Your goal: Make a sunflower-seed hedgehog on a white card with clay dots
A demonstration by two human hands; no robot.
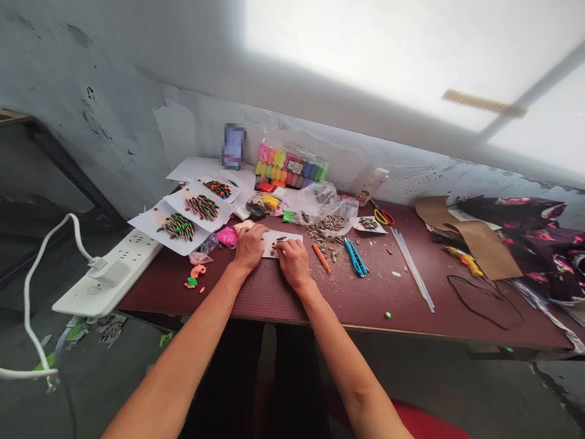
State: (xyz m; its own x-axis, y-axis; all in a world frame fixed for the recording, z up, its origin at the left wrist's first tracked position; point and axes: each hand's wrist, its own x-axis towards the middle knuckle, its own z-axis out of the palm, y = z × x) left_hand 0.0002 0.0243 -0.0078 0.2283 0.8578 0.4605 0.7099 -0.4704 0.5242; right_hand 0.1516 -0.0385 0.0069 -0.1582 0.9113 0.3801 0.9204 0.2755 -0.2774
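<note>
Both hands work close together at the front middle of a maroon table [365, 299]. My left hand [250, 247] rests with its fingers on the left end of a small white paper card [290, 242]. My right hand [293, 262] is bunched over the card, fingertips among a few dark striped sunflower seeds [278, 245]. Whether those fingers pinch a seed is too small to tell. To the right lies a heap of loose sunflower seeds [325, 230] on a clear plastic bag [326, 201]. A lump of pink modelling clay [227, 236] sits just left of my left hand.
Paper sheets with seed-and-clay hedgehog figures [179, 227] lie at the left. A tray of coloured clay [290, 166] stands by the wall. Blue cutter [355, 256], orange tool [321, 257], scissors [384, 216], glue sticks [411, 268], cardboard [484, 250] and floral cloth [516, 225] lie right; a power strip [107, 274] lies left.
</note>
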